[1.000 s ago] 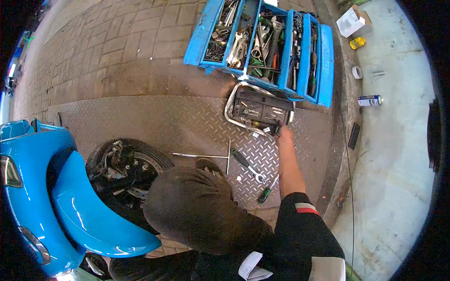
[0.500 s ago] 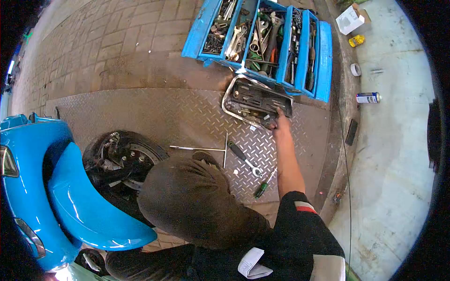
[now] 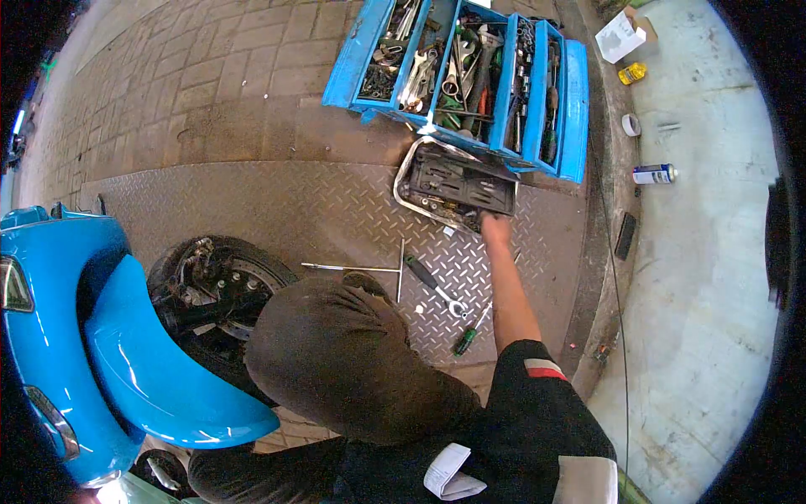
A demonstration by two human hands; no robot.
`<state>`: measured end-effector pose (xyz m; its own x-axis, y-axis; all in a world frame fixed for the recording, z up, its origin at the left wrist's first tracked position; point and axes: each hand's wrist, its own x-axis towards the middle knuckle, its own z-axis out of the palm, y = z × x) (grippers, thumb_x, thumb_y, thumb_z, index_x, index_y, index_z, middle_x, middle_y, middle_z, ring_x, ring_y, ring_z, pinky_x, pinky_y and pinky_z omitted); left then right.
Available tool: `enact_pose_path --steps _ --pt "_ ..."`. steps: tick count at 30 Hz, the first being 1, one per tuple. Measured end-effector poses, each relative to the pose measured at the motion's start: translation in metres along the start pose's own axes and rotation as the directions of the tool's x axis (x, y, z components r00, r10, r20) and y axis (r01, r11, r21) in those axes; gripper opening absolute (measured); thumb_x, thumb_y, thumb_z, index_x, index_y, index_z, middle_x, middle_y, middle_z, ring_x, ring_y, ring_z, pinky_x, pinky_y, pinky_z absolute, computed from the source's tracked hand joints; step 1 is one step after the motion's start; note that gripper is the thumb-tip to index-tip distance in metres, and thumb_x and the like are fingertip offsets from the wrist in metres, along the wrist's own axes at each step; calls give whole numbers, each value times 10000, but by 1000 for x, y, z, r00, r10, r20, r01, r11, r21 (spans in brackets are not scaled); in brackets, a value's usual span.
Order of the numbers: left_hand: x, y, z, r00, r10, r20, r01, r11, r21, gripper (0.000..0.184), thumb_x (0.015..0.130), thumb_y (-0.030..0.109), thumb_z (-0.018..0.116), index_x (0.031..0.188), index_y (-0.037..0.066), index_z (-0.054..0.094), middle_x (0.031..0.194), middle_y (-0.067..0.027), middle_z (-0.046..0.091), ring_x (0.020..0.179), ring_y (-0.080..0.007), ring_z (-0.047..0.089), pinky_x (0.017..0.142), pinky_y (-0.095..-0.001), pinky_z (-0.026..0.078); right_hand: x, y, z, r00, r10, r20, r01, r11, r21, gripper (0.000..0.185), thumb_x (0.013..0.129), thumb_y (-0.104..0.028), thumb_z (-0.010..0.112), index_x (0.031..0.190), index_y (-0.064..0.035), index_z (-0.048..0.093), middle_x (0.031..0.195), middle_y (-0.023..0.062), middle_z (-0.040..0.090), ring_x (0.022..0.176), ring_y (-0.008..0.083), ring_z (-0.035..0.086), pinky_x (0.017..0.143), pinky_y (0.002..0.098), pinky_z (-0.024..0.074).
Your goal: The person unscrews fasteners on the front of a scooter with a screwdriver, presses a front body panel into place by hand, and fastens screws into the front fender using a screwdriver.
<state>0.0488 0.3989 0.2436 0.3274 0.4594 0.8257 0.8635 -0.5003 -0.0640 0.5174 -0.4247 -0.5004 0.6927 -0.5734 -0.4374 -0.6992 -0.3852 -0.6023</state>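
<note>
My right hand point(image 3: 495, 227) reaches to the lower right corner of a metal tray point(image 3: 400, 186) that holds a black organiser point(image 3: 462, 178) and small metal parts. Its fingers dip behind the tray's edge and are hidden, so what they hold does not show. Below the tray, on the tread plate, lie a T-handle wrench point(image 3: 353, 268), a ratchet point(image 3: 432, 284) with a dark handle and a green-handled screwdriver point(image 3: 464, 339). My left hand is not in view.
An open blue toolbox point(image 3: 573, 109) full of tools stands behind the tray. At left are a blue scooter point(image 3: 159, 361) and its wheel point(image 3: 269, 273). On the right ledge stand a white box point(image 3: 620, 38), a yellow bottle point(image 3: 632, 74), a tape roll point(image 3: 630, 125) and a spray can point(image 3: 654, 174).
My right hand has drawn back from over the organiser to the tray's lower corner, and its fingers have gone out of sight. The whole view has shifted slightly.
</note>
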Motion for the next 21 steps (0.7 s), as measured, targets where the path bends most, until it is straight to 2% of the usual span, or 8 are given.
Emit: enact_pose_path --steps 3,6,13,15,18,19,20,21 --pt "-5 1 2 1000 -2 2 2 1000 -4 373 1036 278 500 1237 -15 612 1205 -206 616 1078 -330 609 940 -463 508 -41 -12 -13 988 -116 99 149 880 -451 484 744 -317 812 1091 12 740 1126 259 729 1089 432 690 946 501 551" --pt "-8 2 1 1000 -1 5 1 1000 -6 370 1030 280 505 1227 -14 616 1195 -205 617 1071 -328 610 934 -462 509 -61 -12 -6 959 -282 -26 225 814 -535 343 779 -286 813 1024 -48 781 1001 209 764 972 383 738 889 477 569" --pt "-16 1 3 1000 -6 0 6 1000 -8 365 1019 283 519 1206 -11 627 1172 -205 619 1054 -323 612 921 -460 512 -89 -40 -8 981 -190 38 171 755 -633 388 829 -370 782 1112 -105 764 1116 207 736 1054 398 698 932 489 563" --pt "-21 1 1 1000 -12 -8 12 1000 -12 364 1015 284 523 1200 -10 630 1166 -205 620 1049 -321 612 917 -459 513 -87 -30 -6 929 -368 -47 275 769 -577 340 793 -274 794 1042 -43 769 1022 224 752 990 437 714 882 512 564" --pt "-38 8 -2 999 -13 -37 12 1000 -27 362 1010 286 528 1191 -9 635 1156 -205 621 1041 -319 613 911 -458 514 -85 -37 -12 954 -299 39 288 865 -412 363 801 -238 766 1121 -67 755 957 216 757 967 432 722 854 488 565" --pt "-46 15 -3 999 -11 -53 9 999 -38 361 1008 286 530 1188 -9 636 1153 -205 622 1039 -319 613 909 -458 515 -83 -31 -7 914 -405 -8 385 874 -295 274 818 -207 731 1040 -46 732 718 129 700 761 345 709 688 449 545" --pt "-59 23 -5 997 -13 -76 9 999 -52 360 1007 287 532 1185 -8 638 1149 -205 622 1036 -318 613 907 -458 515 -81 -27 -2 910 -414 -4 396 874 -280 274 818 -207 731 1040 -46 732 718 129 700 761 345 709 688 449 545" --pt "-75 39 -9 994 -17 -110 8 997 -83 360 1005 287 534 1182 -8 639 1146 -205 622 1034 -317 614 905 -457 516 -88 -37 1 979 -154 131 128 973 190 206 834 -218 712 962 -58 690 648 72 591 655 287 617 617 418 485"
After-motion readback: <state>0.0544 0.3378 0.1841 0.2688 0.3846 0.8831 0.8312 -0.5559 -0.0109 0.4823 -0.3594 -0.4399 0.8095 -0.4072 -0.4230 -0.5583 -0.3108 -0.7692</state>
